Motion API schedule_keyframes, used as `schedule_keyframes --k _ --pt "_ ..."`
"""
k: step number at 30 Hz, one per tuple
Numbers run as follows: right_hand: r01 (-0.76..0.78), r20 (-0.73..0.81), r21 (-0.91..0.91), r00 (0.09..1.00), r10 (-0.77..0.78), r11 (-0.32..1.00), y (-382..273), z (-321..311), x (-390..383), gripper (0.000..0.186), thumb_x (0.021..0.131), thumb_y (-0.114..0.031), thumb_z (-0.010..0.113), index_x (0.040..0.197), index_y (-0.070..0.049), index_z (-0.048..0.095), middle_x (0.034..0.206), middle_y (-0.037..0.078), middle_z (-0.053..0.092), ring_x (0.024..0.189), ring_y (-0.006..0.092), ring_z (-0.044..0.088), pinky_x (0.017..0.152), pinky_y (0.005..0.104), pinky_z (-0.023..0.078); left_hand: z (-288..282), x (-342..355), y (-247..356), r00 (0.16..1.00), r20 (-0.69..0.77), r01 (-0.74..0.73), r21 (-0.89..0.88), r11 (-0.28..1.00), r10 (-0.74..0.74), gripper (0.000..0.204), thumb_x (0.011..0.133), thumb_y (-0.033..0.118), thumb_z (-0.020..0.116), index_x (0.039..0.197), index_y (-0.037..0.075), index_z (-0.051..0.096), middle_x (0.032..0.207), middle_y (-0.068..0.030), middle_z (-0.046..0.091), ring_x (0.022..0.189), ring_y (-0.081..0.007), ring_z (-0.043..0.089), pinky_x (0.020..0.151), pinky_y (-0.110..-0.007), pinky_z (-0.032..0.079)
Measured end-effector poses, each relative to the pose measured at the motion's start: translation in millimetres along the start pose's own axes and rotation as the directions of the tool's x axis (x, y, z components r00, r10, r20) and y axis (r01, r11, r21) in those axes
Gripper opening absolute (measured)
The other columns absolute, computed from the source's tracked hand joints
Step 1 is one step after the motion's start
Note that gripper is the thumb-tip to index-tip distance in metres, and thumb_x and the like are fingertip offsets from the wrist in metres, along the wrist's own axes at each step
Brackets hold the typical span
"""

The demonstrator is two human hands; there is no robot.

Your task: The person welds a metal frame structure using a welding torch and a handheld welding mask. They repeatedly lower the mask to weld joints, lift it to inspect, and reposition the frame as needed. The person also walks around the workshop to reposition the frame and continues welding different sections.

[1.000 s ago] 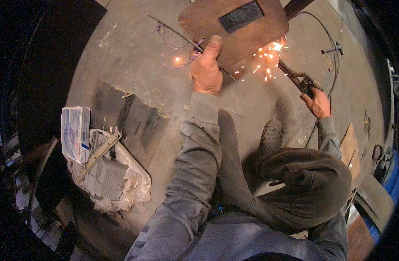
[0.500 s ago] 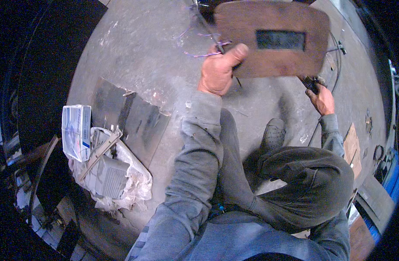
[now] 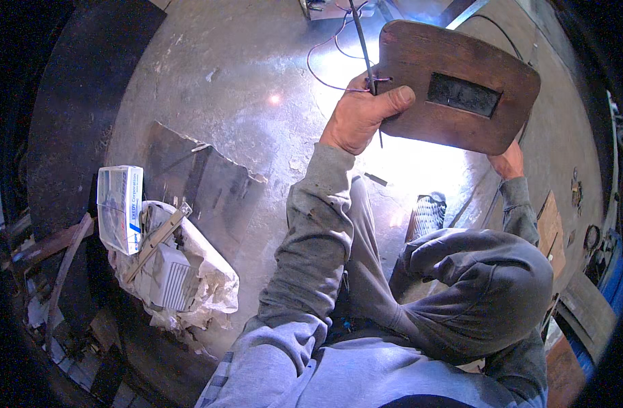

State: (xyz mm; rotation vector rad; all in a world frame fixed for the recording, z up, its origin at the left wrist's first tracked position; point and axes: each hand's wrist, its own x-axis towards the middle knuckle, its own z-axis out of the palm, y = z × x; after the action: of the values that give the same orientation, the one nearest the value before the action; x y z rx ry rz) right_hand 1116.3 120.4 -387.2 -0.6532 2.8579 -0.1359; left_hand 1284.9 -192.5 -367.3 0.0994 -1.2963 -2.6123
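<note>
My left hand [image 3: 366,115] is closed on the left edge of a brown hand-held welding shield [image 3: 405,78], its thumb lying on the near face. The shield has a dark rectangular window [image 3: 463,94]. A thin dark rod [image 3: 360,34] and a loop of purple wire [image 3: 310,66] are at the same hand. Partly behind the shield's lower right corner is my right hand [image 3: 508,163]; its fingers are hidden now, but half a second ago they were wrapped round a dark electrode holder. Bright white-blue light glares around and beneath the shield.
On the left, a white-and-blue box [image 3: 119,209] stands beside a crumpled white wrapper [image 3: 219,275] and a grey ribbed part [image 3: 172,279]. Dark metal sheet [image 3: 209,183] lies on the floor. Cardboard [image 3: 550,228] is at the right. My bent knee [image 3: 488,285] is close in front.
A bright glare has appeared behind the shield, lighting the floor. My left hand and the shield have moved right and nearer, and the shield has tilted. It now covers the electrode holder and right-hand fingers.
</note>
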Motion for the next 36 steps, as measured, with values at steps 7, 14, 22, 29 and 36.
schedule_keyframes --k 7,14,22,29,36 --pt "0.130 -0.099 0.045 0.987 -0.125 0.991 11 17 6 0.031 0.075 -0.023 0.058 0.097 0.000 0.062 0.095 0.026 0.062 0.090 0.0469 0.057 0.076 0.0490 0.046 1 -2 2 1.000 -0.003 -0.022 -0.032 0.999 0.022 0.054 0.079 0.032 0.076 0.116 -0.002 0.056 0.102 -0.0085 0.065 0.091 -0.0157 0.061 0.083 -0.029 0.051" --pt "0.035 -0.072 0.042 0.997 -0.032 0.999 -8 11 1 0.031 0.078 -0.022 0.055 0.097 0.000 0.061 0.094 0.026 0.063 0.088 0.0465 0.058 0.076 0.0491 0.047 0 -5 5 0.999 -0.016 -0.032 -0.018 0.999 0.032 0.055 0.078 0.033 0.076 0.116 -0.001 0.056 0.102 -0.0075 0.065 0.091 -0.0150 0.061 0.082 -0.028 0.051" --pt "0.048 0.070 0.035 0.996 -0.051 0.998 -33 -14 -8 0.048 0.077 -0.036 0.066 0.106 0.003 0.062 0.100 0.025 0.064 0.095 0.0418 0.059 0.080 0.0457 0.046 -8 -2 3 0.977 -0.154 -0.134 0.114 0.984 0.151 0.036 0.085 0.025 0.070 0.109 0.001 0.059 0.101 -0.0046 0.063 0.090 -0.0135 0.058 0.081 -0.028 0.048" --pt "-0.025 0.110 0.041 0.994 0.021 0.999 -27 -10 -5 0.048 0.079 -0.037 0.065 0.110 0.000 0.062 0.104 0.022 0.064 0.100 0.0392 0.059 0.086 0.0442 0.046 -16 -2 10 0.880 -0.360 -0.357 -0.074 0.931 0.309 0.031 0.090 0.026 0.063 0.110 0.002 0.059 0.099 -0.0043 0.063 0.092 -0.0187 0.061 0.082 -0.032 0.050" --pt "0.025 0.043 -0.016 0.999 -0.024 1.000 -17 -4 -1 0.049 0.079 -0.039 0.065 0.108 0.001 0.062 0.106 0.023 0.063 0.100 0.0390 0.059 0.085 0.0454 0.046 -9 0 15 0.840 -0.390 -0.424 -0.038 0.905 0.377 0.035 0.089 0.025 0.064 0.116 0.004 0.056 0.107 -0.0057 0.062 0.095 -0.0204 0.060 0.085 -0.036 0.049"
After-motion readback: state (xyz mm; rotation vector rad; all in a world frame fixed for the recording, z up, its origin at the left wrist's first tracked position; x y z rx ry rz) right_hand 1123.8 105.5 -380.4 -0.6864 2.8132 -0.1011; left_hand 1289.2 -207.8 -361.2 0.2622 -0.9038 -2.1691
